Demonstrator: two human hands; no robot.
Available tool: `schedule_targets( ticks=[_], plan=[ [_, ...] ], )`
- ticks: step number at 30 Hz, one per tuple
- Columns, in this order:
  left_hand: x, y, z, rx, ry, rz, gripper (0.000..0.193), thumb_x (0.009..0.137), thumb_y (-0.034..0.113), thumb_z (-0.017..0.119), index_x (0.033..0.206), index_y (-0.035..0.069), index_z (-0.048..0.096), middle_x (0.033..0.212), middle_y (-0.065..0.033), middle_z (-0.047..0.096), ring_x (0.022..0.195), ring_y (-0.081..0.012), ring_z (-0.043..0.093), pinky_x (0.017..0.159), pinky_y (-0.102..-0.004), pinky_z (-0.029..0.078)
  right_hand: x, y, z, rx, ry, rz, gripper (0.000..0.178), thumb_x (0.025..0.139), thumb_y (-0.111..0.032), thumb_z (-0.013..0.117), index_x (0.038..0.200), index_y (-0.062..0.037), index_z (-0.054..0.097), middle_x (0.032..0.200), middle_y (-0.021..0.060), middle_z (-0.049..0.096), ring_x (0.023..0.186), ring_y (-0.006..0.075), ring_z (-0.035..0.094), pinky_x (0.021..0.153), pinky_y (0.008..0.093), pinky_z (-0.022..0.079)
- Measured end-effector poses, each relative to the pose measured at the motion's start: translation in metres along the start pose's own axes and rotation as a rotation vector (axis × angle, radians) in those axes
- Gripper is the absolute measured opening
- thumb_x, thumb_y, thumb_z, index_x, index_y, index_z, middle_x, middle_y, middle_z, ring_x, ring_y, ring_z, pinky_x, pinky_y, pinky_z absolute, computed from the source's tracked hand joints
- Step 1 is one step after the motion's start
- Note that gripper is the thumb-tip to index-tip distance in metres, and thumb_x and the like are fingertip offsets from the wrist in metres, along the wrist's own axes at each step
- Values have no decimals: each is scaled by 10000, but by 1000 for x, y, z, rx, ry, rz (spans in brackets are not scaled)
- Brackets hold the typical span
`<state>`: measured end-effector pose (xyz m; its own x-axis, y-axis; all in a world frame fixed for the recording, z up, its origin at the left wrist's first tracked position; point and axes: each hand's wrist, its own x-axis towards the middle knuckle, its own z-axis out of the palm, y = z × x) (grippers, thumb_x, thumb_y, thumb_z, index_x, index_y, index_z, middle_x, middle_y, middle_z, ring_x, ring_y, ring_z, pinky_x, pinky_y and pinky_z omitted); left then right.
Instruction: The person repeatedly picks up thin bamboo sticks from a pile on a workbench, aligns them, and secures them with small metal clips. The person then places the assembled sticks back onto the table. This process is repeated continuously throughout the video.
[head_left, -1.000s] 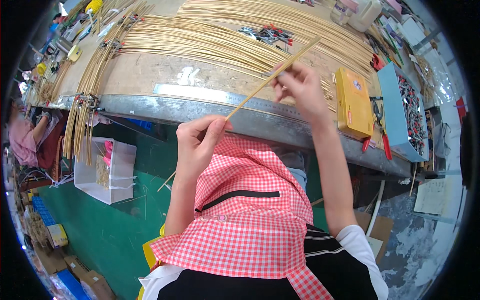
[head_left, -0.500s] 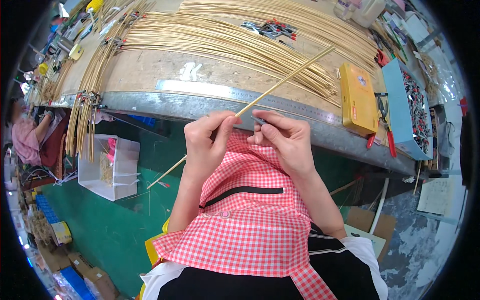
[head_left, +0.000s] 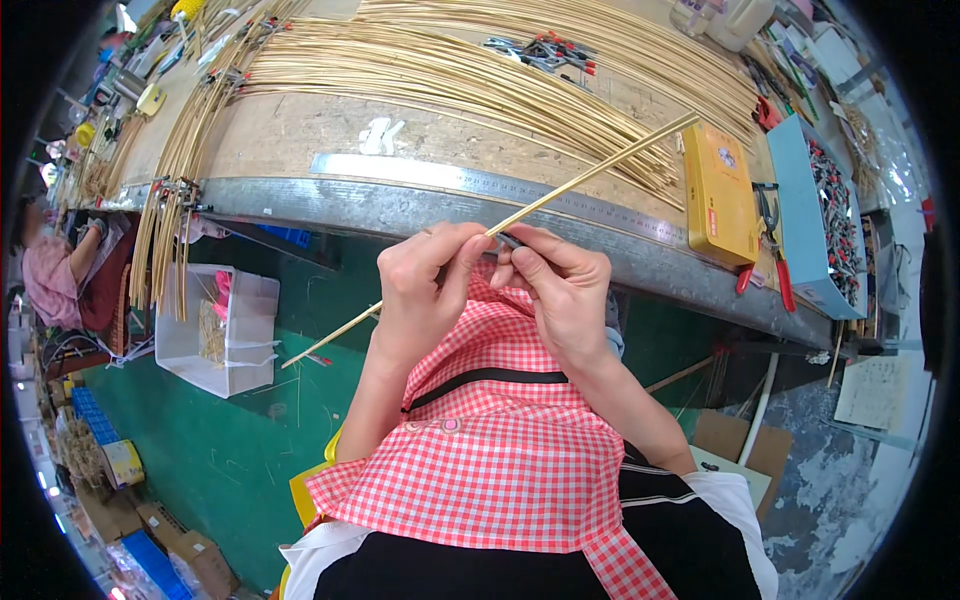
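My left hand [head_left: 422, 290] is closed in a pinch around thin straw-coloured sticks [head_left: 590, 179]. They slant from the lower left, behind my left wrist, up over the bench edge to the far right. Close beside it, my right hand [head_left: 568, 295] is closed on a small dark clip [head_left: 508, 241]. That clip is at the sticks, just right of my left fingertips; my fingers cover most of it, so whether it grips them cannot be told. Several more stick bundles [head_left: 400, 75] lie across the bench, with a heap of black, red-tipped clips [head_left: 545, 52] among them.
A steel ruler [head_left: 400, 172] lies along the bench's front edge. To the right are a yellow tin [head_left: 718, 195], red-handled pliers [head_left: 772, 235] and a blue box [head_left: 800, 215] of clips. Clamped sticks [head_left: 165, 240] overhang at left above a white bin [head_left: 250, 330]. Another person sits far left.
The sticks have shifted slightly to the right and tilt a little flatter. My hands have come closer together, bringing the dark clip up to the sticks.
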<state>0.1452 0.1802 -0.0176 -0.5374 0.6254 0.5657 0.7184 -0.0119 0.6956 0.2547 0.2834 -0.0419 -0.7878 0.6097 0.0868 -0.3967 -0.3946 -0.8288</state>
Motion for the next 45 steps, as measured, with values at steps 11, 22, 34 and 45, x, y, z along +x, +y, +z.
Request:
schedule_targets(
  ticks=[11,22,34,45],
  plan=[
    [1,0,-4,-110,-51,-100,65,845,34,636,879,-10,669,689,-115,649,553,-193,613,492,-269,431,-1,-3,2,-333,-60,-208,201,896,13,579,1079,80,628,1032,131,631,859,161,623,719,259,545],
    [0,2,-10,-355,-334,-305,162,902,57,572,923,-59,683,731,-92,669,672,-126,629,616,-249,507,8,-38,-25,-248,-48,-236,146,900,-64,615,991,44,651,844,65,649,660,75,554,548,202,446],
    [1,-51,-117,47,-31,-314,219,942,56,515,1081,-55,642,944,-115,682,866,-143,641,801,-257,493,12,-127,-129,13,352,-421,191,924,-189,600,953,0,607,700,13,542,575,75,460,517,211,382],
    [9,-39,-106,169,-98,-173,154,833,31,629,969,-7,691,824,-100,684,719,-147,634,665,-265,472,7,-165,-219,145,520,-503,230,936,-160,581,1073,22,546,730,17,511,625,109,468,573,256,398]
  ],
)
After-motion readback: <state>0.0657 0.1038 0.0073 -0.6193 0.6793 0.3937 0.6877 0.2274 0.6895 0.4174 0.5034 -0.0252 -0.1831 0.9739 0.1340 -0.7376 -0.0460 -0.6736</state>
